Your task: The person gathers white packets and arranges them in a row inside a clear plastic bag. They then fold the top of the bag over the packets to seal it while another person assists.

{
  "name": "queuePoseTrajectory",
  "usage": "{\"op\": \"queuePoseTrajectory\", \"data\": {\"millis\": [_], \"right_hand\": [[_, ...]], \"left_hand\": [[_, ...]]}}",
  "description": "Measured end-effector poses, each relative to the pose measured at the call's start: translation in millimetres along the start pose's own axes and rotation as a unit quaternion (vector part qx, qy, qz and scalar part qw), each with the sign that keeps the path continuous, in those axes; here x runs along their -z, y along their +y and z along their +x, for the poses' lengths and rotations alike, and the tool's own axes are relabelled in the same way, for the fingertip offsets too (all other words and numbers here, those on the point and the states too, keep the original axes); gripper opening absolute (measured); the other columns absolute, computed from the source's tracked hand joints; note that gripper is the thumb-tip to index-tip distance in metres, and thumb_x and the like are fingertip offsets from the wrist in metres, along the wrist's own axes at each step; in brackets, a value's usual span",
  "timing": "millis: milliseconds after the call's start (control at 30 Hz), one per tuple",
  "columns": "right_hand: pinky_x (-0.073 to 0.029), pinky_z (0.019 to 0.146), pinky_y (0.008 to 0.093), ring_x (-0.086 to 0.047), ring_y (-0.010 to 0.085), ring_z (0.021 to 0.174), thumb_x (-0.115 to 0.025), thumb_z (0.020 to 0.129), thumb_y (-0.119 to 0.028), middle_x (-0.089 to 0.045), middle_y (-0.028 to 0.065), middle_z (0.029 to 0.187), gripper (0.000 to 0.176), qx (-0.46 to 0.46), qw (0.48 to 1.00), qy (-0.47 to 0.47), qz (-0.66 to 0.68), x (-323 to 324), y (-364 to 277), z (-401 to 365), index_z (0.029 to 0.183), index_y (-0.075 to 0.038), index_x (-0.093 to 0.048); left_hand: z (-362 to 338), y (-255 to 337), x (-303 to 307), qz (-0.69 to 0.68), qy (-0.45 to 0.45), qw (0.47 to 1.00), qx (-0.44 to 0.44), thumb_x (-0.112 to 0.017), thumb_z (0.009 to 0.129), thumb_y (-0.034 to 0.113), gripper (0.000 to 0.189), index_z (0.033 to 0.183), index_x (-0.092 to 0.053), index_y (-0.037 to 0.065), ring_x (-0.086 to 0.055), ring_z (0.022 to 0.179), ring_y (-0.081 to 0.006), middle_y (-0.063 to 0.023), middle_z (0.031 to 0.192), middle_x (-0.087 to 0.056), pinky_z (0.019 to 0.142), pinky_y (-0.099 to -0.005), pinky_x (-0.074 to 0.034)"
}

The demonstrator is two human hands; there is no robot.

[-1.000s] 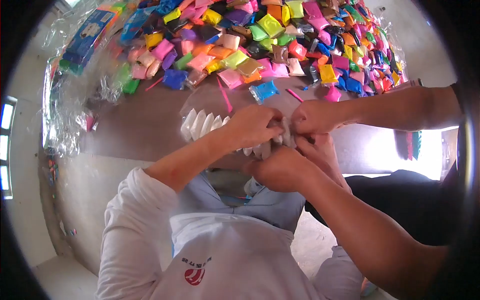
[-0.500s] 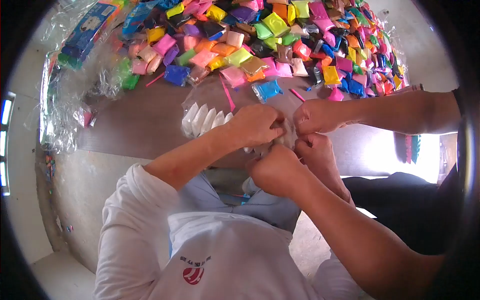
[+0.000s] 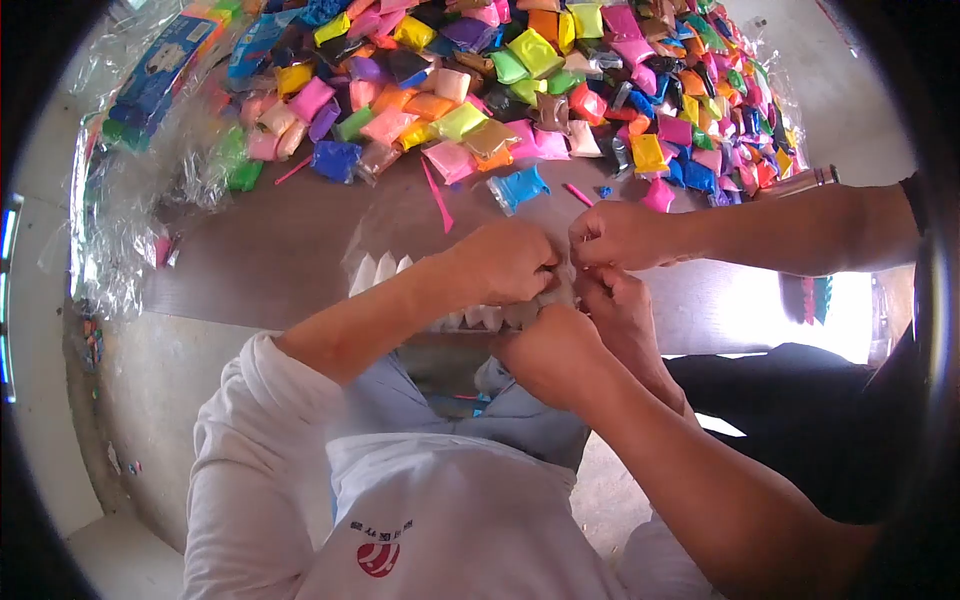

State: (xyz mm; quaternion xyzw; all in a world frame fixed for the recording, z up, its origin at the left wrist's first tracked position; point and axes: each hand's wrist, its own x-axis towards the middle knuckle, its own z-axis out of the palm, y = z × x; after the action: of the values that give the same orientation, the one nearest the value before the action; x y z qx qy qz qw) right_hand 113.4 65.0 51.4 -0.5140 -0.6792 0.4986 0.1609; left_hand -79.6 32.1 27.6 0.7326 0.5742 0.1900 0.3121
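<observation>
A clear plastic bag [image 3: 400, 228] with a row of small white packets [image 3: 366, 272] lies at the near edge of the table, partly hidden under my left forearm. My left hand [image 3: 508, 264] is closed, its fingertips pinching crumpled clear film at the bag's right end. Just below it, my right hand [image 3: 548, 352] is closed at the same end, its fingertips mostly hidden. Right beside them, another person's two hands [image 3: 622, 236] also pinch at the film. A blue packet [image 3: 520, 188] lies beyond my left hand.
A large heap of colourful packets [image 3: 540, 52] covers the far side of the table [image 3: 270, 250]. Loose clear wrappers [image 3: 120, 230] and a blue box [image 3: 170, 65] are on the left. Pink sticks [image 3: 437, 198] lie before the heap. The other person's forearm [image 3: 800, 230] reaches in from the right.
The view has shifted slightly. The white packets have shifted left and down, more of them now behind my left forearm. Both my hands stay at the bag's right end.
</observation>
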Motion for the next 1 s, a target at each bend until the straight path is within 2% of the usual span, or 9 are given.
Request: {"op": "queuePoseTrajectory", "data": {"millis": [67,233,433,500,633,800,900,967,1000], "right_hand": [[-0.050,0.059,0.0328,-0.062,0.0171,0.061,-0.056,0.088,-0.017,-0.066,0.0144,0.073,0.026,0.011,1.000,0.006,-0.018,-1.0,2.3,0.7,0.089,0.007,-0.066],[-0.051,0.061,0.0327,-0.063,0.0142,0.067,-0.059,0.089,-0.019,-0.065,0.0128,0.073,0.025,0.030,0.995,0.030,-0.086,-2.2,7.7,6.8,0.091,0.005,-0.066],[-0.053,0.063,0.0327,-0.062,0.0138,0.076,-0.058,0.091,-0.018,-0.067,0.0092,0.084,0.024,0.032,0.999,0.000,0.004,-1.3,16.8,14.4,0.098,0.004,-0.066],[-0.053,0.067,0.0315,-0.062,0.0141,0.081,-0.058,0.091,-0.017,-0.067,0.0080,0.090,0.025,0.082,0.988,-0.037,0.125,-1.4,22.7,19.7,0.103,0.004,-0.064],[-0.052,0.069,0.0309,-0.062,0.0130,0.082,-0.059,0.089,-0.017,-0.066,0.0096,0.093,0.026,0.049,0.983,-0.079,0.159,6.0,3.7,15.2,0.105,0.004,-0.063],[-0.050,0.072,0.0314,-0.062,0.0154,0.081,-0.065,0.084,-0.025,-0.067,0.0119,0.089,0.033,0.091,0.988,-0.101,-0.078,-5.8,-14.1,-0.9,0.102,0.003,-0.064],[-0.051,0.075,0.0322,-0.064,0.0184,0.084,-0.065,0.081,-0.028,-0.068,0.0138,0.090,0.038,0.045,0.963,-0.147,-0.222,-19.7,-22.4,-20.4,0.103,0.004,-0.064],[-0.051,0.077,0.0327,-0.064,0.0204,0.085,-0.066,0.080,-0.031,-0.068,0.0151,0.091,0.042,0.020,0.958,-0.136,-0.253,-23.3,-25.8,-23.9,0.104,0.004,-0.063],[-0.051,0.078,0.0329,-0.065,0.0214,0.086,-0.066,0.079,-0.032,-0.068,0.0157,0.092,0.044,0.009,0.957,-0.127,-0.259,-23.4,-27.6,-25.6,0.104,0.004,-0.063]], "left_hand": [[1.9,-2.3,-4.9,0.042,0.022,0.997,-0.053,-0.057,0.083,0.028,0.027,0.087,-0.067,0.003,-0.061,0.079,-0.0422,-0.0226,0.083,-0.064,0.072,-0.0509,-0.048],[3.8,1.7,-4.9,0.000,0.049,0.997,-0.051,-0.053,0.085,0.026,0.028,0.082,-0.067,0.002,-0.061,0.077,-0.0425,-0.0230,0.080,-0.064,0.072,-0.0515,-0.048],[7.5,4.5,-5.5,0.025,0.017,0.999,-0.032,-0.048,0.090,0.026,0.034,0.079,-0.066,0.000,-0.060,0.078,-0.0441,-0.0242,0.081,-0.063,0.074,-0.0511,-0.048],[8.1,1.5,-10.8,0.030,0.016,0.999,-0.026,-0.048,0.091,0.026,0.034,0.082,-0.066,-0.001,-0.060,0.079,-0.0444,-0.0245,0.083,-0.064,0.074,-0.0510,-0.048],[7.1,2.7,-14.2,-0.020,0.099,0.995,-0.014,-0.047,0.093,0.025,0.031,0.092,-0.063,-0.001,-0.059,0.086,-0.0442,-0.0251,0.091,-0.063,0.075,-0.0512,-0.047],[4.1,11.1,-2.4,-0.053,0.191,0.980,0.002,-0.049,0.093,0.021,0.025,0.086,-0.059,-0.001,-0.060,0.086,-0.0417,-0.0225,0.086,-0.062,0.072,-0.0498,-0.047],[-12.5,5.0,27.3,0.040,0.195,0.979,-0.050,-0.052,0.092,0.019,0.022,0.081,-0.057,0.001,-0.064,0.078,-0.0306,-0.0173,0.078,-0.061,0.065,-0.0428,-0.047],[-35.9,15.9,62.6,-0.119,0.181,0.976,0.025,-0.053,0.094,0.021,0.023,0.082,-0.059,0.002,-0.059,0.068,-0.0153,-0.0081,0.073,-0.060,0.058,-0.0324,-0.044],[-47.9,18.3,71.9,-0.117,0.181,0.976,0.026,-0.053,0.094,0.021,0.023,0.082,-0.059,0.002,-0.059,0.068,-0.0153,-0.0081,0.073,-0.060,0.058,-0.0324,-0.044]]}}
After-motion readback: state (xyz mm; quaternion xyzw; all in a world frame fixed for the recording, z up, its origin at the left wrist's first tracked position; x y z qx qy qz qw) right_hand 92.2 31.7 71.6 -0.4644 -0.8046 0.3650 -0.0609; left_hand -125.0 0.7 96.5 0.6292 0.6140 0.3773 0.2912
